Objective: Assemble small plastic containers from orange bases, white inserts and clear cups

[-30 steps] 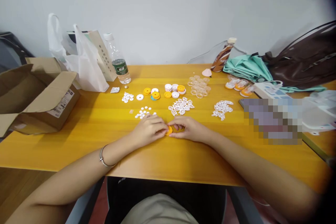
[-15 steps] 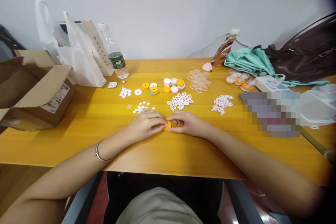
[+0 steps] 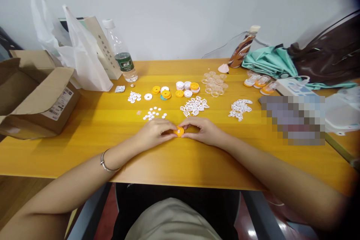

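Note:
An orange plastic disc with a small whitish piece at its centre lies between my hands near the front of the table. My left hand pinches its left edge with thumb and fingers. On the opposite side, my right hand grips the rim between thumb and index finger. Just beyond my left hand are several small white discs. White openwork plastic pieces lie in a pile behind my right hand. Farther back stand stacked white and orange rings.
A cardboard box and white plastic bag stand left, beside a water bottle. Clear round covers lie behind the pile. At right are more white pieces, a brown bottle, a green umbrella and a power strip.
My right hand's fingers have shifted around the disc's rim, so more of the disc and its whitish centre shows. The camera view has moved slightly.

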### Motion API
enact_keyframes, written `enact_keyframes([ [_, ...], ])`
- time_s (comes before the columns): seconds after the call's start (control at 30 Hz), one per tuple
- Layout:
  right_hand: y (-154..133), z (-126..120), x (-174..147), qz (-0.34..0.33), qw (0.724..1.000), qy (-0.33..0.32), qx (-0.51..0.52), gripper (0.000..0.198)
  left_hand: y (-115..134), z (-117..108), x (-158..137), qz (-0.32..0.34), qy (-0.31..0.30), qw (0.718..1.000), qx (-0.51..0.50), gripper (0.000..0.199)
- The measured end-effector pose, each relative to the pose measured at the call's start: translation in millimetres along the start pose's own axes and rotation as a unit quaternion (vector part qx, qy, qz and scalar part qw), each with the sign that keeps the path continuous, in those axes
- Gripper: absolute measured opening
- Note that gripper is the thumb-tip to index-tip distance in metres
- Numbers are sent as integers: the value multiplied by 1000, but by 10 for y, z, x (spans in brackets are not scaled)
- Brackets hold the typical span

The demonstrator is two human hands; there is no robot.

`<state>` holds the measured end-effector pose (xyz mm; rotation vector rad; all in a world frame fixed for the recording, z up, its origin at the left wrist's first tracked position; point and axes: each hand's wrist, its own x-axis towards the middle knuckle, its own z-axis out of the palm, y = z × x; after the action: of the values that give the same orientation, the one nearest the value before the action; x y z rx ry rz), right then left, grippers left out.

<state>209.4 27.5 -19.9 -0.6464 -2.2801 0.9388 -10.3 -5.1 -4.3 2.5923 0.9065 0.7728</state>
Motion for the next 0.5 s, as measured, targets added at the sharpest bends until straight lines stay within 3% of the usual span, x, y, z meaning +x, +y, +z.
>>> enact_keyframes([
  [0.23, 47, 29, -23, -40, 999, 28, -19, 17, -77, 52, -37, 62, 51, 995, 55, 16],
  [0.5, 53, 24, -29, -67, 997, 32, -28, 17, -65, 50, -25, 84, 62, 991, 88, 15],
])
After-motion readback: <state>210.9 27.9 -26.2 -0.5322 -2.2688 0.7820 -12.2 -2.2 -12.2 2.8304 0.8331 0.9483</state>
